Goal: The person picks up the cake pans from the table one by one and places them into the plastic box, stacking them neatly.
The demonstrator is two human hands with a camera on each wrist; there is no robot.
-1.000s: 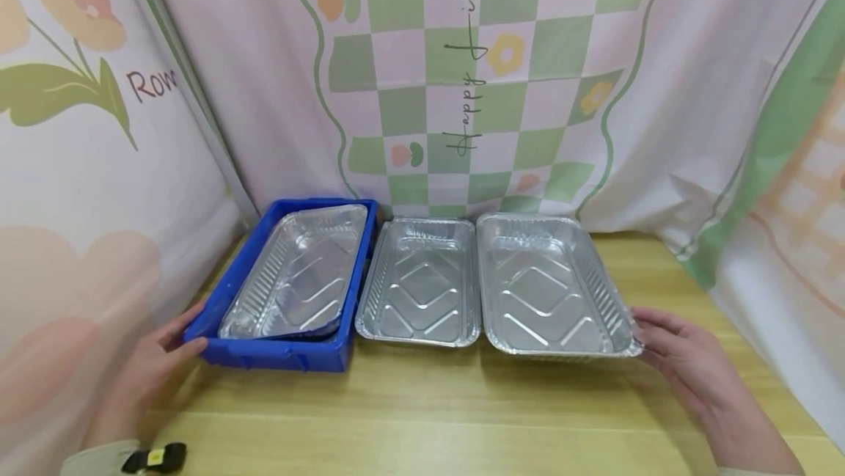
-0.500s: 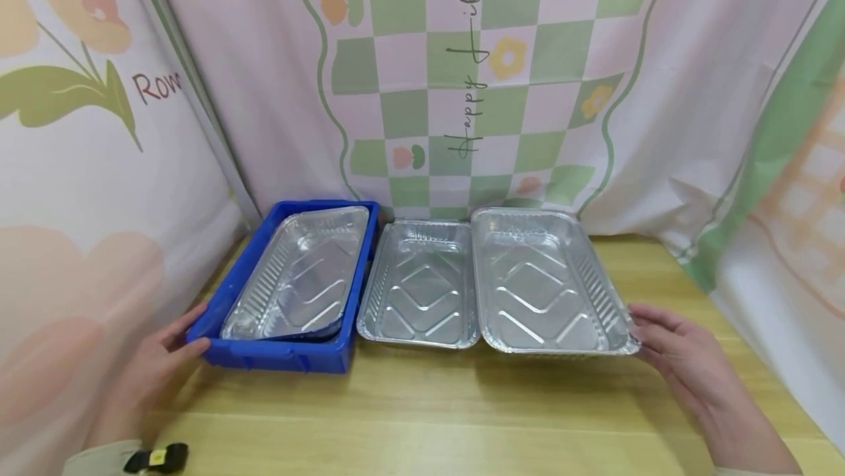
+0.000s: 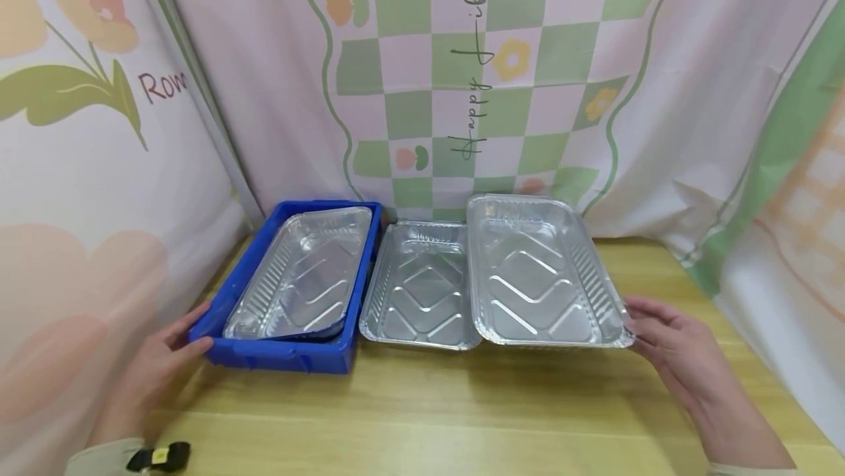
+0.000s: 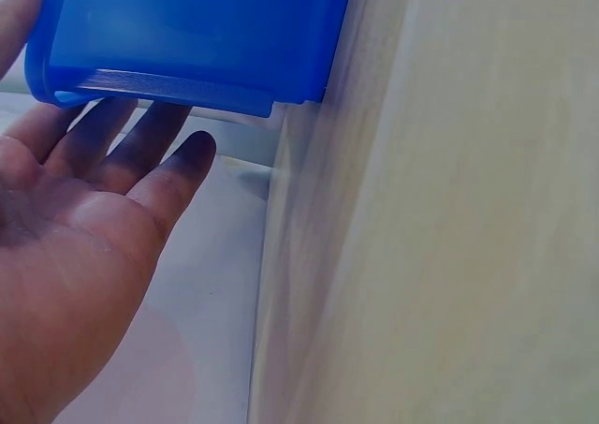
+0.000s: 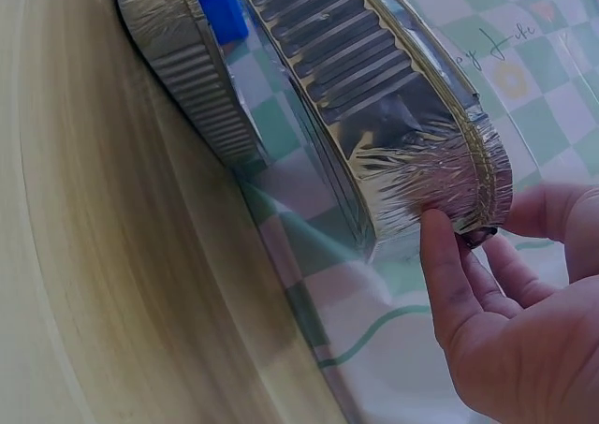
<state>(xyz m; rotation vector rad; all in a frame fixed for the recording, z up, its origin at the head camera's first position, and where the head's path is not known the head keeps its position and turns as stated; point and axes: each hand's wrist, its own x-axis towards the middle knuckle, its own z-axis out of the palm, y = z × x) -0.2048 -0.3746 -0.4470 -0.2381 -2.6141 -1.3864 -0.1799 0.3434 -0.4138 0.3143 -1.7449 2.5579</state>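
Observation:
At the left stands a blue plastic bin [image 3: 277, 356] with a foil tray [image 3: 317, 263] lying inside it. My left hand [image 3: 153, 373] holds the bin's front left corner, thumb at the front wall and fingers along the left side. A second foil tray [image 3: 425, 289] sits beside the bin. My right hand [image 3: 683, 362] pinches the front right corner of a larger-looking foil tray [image 3: 541, 282], thumb and fingers on its crimped rim. In the right wrist view this held tray [image 5: 337, 59] is raised off the table, its ribbed side showing.
A wooden table [image 3: 422, 417] runs in front of the trays. Printed curtains stand close on all sides: a checked one [image 3: 502, 116] behind, a flowered one [image 3: 72, 190] at the left and a white and green one [image 3: 759, 204] at the right.
The right hand has moved the held foil tray slightly up and to the left, so that it overlaps the middle tray's edge more. The left hand stays at the bin's corner.

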